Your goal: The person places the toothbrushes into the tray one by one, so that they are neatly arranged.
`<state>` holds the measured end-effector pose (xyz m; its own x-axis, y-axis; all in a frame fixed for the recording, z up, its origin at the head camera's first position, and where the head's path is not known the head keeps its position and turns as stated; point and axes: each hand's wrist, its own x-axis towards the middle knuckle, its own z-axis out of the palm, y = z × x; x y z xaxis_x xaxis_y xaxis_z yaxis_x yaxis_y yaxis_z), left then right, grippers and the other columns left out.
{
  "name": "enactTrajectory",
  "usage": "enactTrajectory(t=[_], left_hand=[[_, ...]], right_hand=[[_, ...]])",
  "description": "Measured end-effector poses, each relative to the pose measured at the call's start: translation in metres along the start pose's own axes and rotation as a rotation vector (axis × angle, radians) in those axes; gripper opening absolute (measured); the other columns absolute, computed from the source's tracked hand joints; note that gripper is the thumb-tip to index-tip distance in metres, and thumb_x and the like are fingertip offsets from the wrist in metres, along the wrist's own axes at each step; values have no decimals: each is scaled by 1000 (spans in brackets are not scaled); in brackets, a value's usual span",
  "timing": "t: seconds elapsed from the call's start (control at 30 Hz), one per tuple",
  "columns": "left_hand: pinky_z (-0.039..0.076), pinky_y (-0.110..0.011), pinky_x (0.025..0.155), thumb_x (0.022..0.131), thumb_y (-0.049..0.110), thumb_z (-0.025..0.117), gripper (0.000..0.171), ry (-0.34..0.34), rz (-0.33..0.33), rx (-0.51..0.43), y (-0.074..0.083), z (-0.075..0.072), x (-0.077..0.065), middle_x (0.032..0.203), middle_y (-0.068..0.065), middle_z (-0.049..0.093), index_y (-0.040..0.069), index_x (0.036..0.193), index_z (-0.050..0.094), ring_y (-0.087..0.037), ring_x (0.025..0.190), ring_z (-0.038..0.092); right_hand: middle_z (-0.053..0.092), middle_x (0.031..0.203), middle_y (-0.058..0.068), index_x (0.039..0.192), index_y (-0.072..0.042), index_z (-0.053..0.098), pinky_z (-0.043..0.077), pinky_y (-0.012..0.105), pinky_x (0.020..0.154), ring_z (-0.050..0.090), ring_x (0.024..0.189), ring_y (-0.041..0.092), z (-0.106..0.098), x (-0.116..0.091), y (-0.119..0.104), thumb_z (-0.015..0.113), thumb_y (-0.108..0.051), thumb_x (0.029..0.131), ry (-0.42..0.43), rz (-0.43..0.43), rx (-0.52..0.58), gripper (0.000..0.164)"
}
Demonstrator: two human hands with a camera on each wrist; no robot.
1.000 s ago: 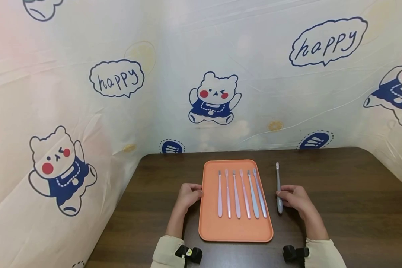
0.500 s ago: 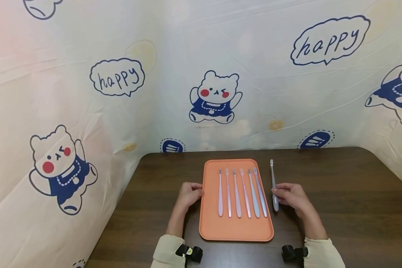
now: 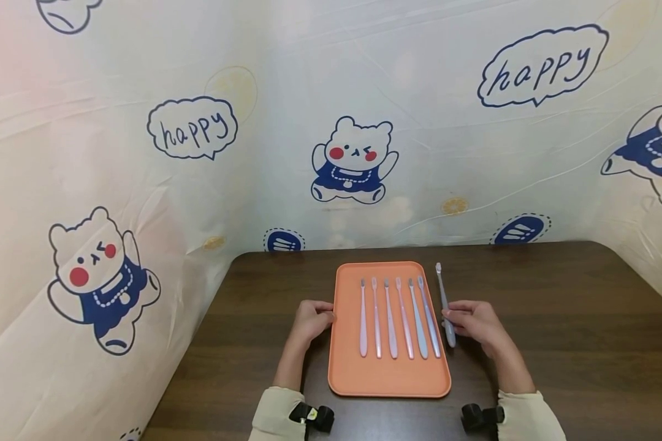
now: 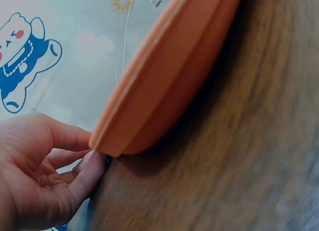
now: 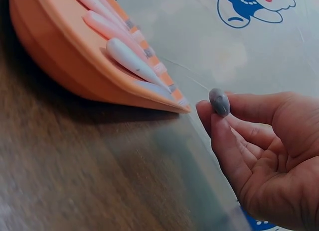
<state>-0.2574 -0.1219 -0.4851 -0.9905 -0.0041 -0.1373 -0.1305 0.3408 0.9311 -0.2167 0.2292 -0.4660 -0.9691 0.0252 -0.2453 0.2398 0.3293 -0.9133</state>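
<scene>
My right hand (image 3: 479,321) pinches a grey toothbrush (image 3: 443,297) between thumb and fingertips, just off the right edge of an orange tray (image 3: 388,378). The brush head points away from me, tilted slightly left. In the right wrist view the rounded end of its handle (image 5: 220,102) faces the camera. On the tray several toothbrushes lie side by side: a pinkish-lilac one (image 3: 363,324) at the left, pink ones (image 3: 405,324) between, a light blue one (image 3: 419,327) and a bluish-purple one (image 3: 429,321) at the right. My left hand (image 3: 311,320) pinches the tray's left rim with thumb and index finger.
The tray rests on a dark brown wooden table (image 3: 574,324). A pale curtain (image 3: 276,141) with bear prints hangs behind the table and along its sides. Black straps with small cameras (image 3: 482,416) sit at both wrists.
My right hand has moved left with the grey toothbrush, bringing it close to the tray's right edge, and the brush head now leans more to the left. My left hand and the tray stay in place.
</scene>
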Motion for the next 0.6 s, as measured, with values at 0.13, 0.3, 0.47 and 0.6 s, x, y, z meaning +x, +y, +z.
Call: enactTrajectory(t=[0.13,0.3,0.47,0.6], left_hand=[[61,-32,76,85,-1,63,30,-2,7,-4,1,0,0,106,-26,73,-12,112,71,-20,86,73],[61,-31,75,85,-2,63,30,0,14,-4,1,0,0,104,-26,73,-12,112,71,-19,84,72],[61,-31,74,84,-2,63,30,4,13,0,1,0,0,103,-25,74,-12,111,72,-18,83,71],[61,-32,75,85,-2,63,31,2,8,3,1,0,0,105,-26,73,-12,112,72,-19,85,72]], right_hand=[[72,118,23,135,14,54,61,28,76,67,89,10,3,0,-2,63,-19,100,1,-6,0,49],[73,114,22,134,16,55,61,27,75,67,88,9,6,0,-4,63,-15,99,1,-22,15,47],[73,115,23,132,15,56,61,27,75,68,88,9,8,0,-4,64,-15,99,4,-28,14,46],[72,118,25,132,15,57,62,29,77,68,90,11,11,1,-4,64,-15,99,1,-32,10,45]])
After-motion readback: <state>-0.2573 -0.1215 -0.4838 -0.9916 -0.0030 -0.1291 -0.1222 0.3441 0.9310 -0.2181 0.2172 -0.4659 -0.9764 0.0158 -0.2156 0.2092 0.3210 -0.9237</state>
